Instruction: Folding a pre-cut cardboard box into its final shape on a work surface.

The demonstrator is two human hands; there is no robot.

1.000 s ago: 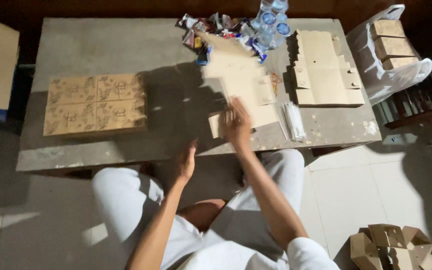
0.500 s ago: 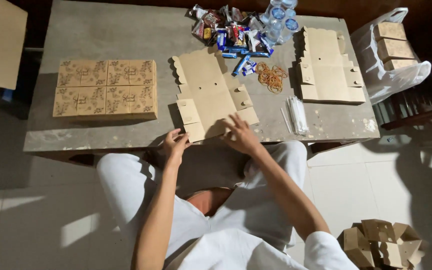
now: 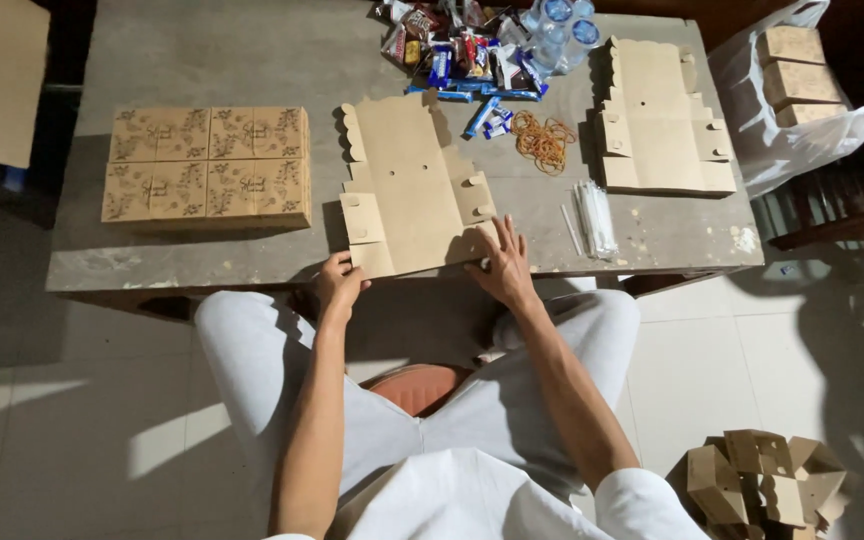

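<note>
Flat cardboard box blank lies at the table's near edge; left hand pinches its lower-left flap, right hand rests open, palm down, on the lower-right corner. Judgement: folding goes cleanest if both hands stay symmetric on the crease lines, blank kept square to the edge

Flat cardboard box blank, a second ago lying farther up the table near the stack of blanks, now sits at the near edge. Left hand, earlier hanging below the table edge, now grips the blank's lower left flap. Right hand has drawn back with the blank and presses its lower right corner
</note>
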